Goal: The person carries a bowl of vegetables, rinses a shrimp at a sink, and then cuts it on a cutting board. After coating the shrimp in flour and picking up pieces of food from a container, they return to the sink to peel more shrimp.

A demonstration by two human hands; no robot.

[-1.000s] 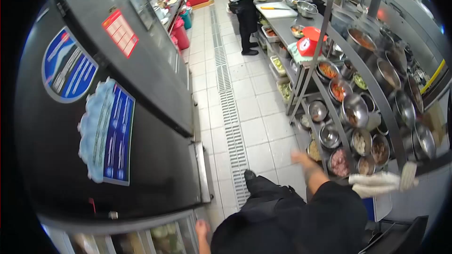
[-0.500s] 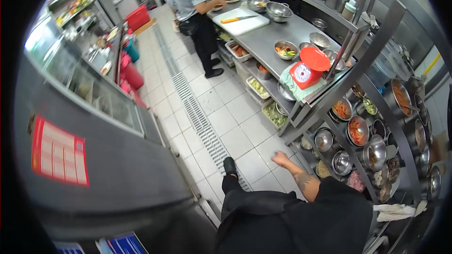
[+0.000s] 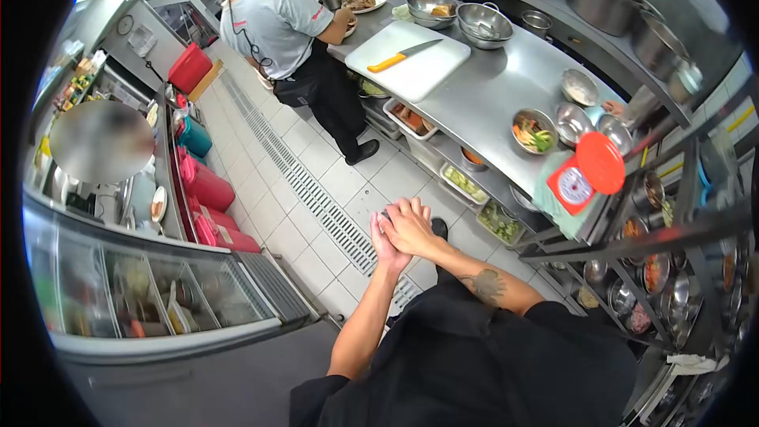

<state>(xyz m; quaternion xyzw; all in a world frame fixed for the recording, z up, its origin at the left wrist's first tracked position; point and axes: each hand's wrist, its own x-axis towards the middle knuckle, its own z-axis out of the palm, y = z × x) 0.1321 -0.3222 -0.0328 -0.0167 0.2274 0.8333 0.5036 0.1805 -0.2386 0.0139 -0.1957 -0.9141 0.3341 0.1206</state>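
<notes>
My left hand point(image 3: 385, 247) and my right hand point(image 3: 417, 229) meet in front of my body, above the tiled floor. The fingers of my right hand bend over the left hand, and the two press together. A small dark spot point(image 3: 385, 214) shows between them near the left fingertips; I cannot make out what it is. Most of my left fingers are hidden behind the right hand.
A steel counter point(image 3: 506, 71) on the right bears a white cutting board point(image 3: 443, 63), a yellow-handled knife point(image 3: 387, 62), several bowls and a red scale point(image 3: 573, 187). A co-worker point(image 3: 277, 24) stands beside it. A floor drain point(image 3: 304, 190) runs ahead; a glass-topped fridge point(image 3: 158, 292) is left.
My left hand has come into view and met my right hand, which was apart at my right side. I have moved forward along the aisle, nearer the co-worker and the counter.
</notes>
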